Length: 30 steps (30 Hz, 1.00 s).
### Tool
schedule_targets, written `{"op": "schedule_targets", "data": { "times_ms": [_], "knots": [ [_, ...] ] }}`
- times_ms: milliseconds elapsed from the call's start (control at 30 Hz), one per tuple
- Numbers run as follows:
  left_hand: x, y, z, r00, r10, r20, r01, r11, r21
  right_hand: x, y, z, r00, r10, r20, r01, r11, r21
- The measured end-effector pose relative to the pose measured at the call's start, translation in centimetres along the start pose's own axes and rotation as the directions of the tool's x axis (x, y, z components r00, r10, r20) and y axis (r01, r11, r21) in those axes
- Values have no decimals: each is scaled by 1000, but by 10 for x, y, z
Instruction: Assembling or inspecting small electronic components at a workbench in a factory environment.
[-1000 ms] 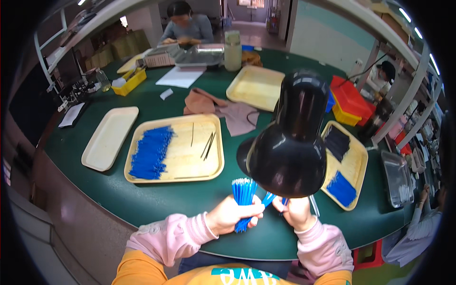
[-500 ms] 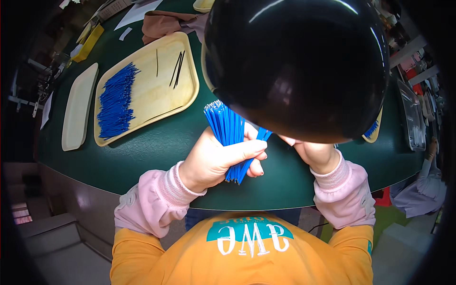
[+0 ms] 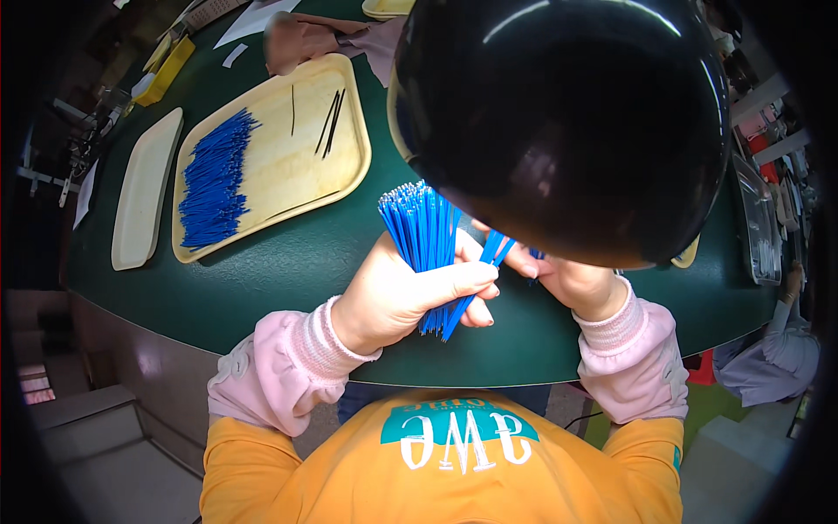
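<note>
A thick bundle of thin blue wires (image 3: 423, 231) with silvery tips stands slightly tilted in my left hand (image 3: 380, 293). The thumb and fingers are wrapped round it, and a few wires splay to the right at the top. Just right of the bundle is my right hand (image 3: 587, 288), its fingertips pinched on a few blue wires (image 3: 534, 269). A large glossy black dome (image 3: 559, 131) overhangs my right hand and hides part of it. Both hands are above the green table (image 3: 288, 301), near its front edge.
A cream tray (image 3: 301, 166) at the left holds a pile of blue wires (image 3: 214, 179) and several black wires (image 3: 331, 122). Beside it lies a narrow tray (image 3: 147, 196). Farther back are a yellow bin (image 3: 166, 74) and brown cloth (image 3: 301, 42). A clear container (image 3: 758, 223) stands far right.
My right fingertips have come further into view beside the bundle, with blue wires showing in them. The black dome has shifted slightly right in view. My left hand keeps its hold.
</note>
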<state>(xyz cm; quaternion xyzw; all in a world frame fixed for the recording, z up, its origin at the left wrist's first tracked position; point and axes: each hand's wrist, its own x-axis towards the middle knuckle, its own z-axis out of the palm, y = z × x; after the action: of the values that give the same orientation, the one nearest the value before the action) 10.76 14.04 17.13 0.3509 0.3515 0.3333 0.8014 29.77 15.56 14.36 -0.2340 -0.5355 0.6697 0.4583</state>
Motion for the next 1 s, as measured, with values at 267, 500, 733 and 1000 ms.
{"op": "schedule_targets", "data": {
  "times_ms": [267, 500, 733, 1000],
  "knots": [
    [3, -6, -4, 993, -35, 115, 45, 995, -86, 1, -7, 15, 997, 46, -58, -53, 991, -119],
    [1, -2, 1, 998, 27, 59, -26, 999, -19, -11, 0, 2, 987, -64, -144, 13, 945, -328],
    [1, -5, 0, 999, 34, 39, -33, 999, -31, -10, 26, -9, 976, -183, -121, 126, 917, -378],
    [3, -4, 1, 997, 40, 65, -41, 999, 6, -5, 0, 9, 992, -26, -123, 16, 997, -80]
  ]
}}
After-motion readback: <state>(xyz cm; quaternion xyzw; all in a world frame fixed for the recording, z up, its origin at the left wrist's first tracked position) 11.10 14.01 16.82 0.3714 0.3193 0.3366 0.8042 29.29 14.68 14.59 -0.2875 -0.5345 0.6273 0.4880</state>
